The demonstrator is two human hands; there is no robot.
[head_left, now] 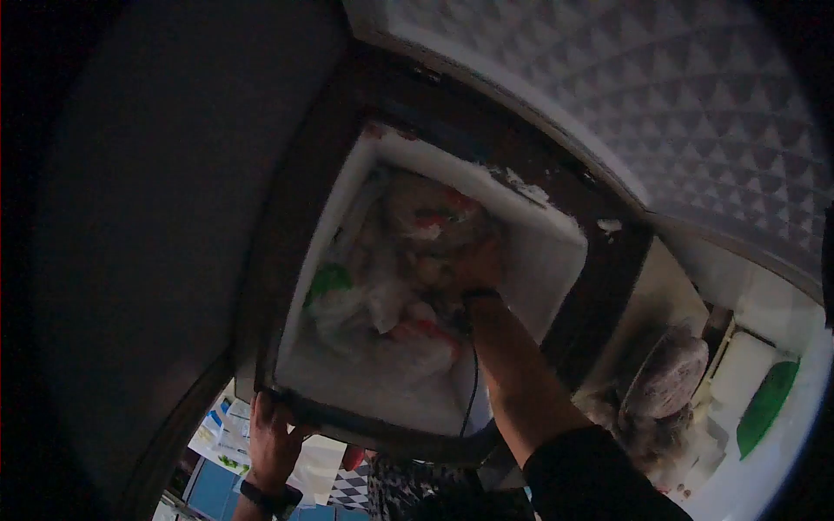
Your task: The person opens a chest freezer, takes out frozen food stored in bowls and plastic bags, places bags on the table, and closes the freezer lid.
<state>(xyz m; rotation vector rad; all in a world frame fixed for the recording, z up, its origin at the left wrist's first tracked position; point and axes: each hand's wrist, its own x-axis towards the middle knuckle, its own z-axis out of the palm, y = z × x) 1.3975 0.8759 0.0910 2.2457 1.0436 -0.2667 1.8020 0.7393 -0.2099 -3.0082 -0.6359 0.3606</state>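
A frost-lined chest freezer (373, 404) stands open below me, with several plastic bags in it. My right hand (478, 265) reaches deep inside, near a pale bag with red parts (430, 213); its fingers are too dark to make out. Left of that arm lie a white bag (382, 300), a green bag (330, 280) and a bag with red marks (426, 339). My left hand (275, 430), with a dark watch on the wrist, rests at the freezer's near left rim, its fingers curled on the edge.
Behind the freezer stands a wall with a raised diamond pattern (678, 113). At the right, a frosty bundle (667, 372) lies near a green item (768, 408) and a white block (741, 369). Papers (228, 430) and blue surfaces show at the lower left.
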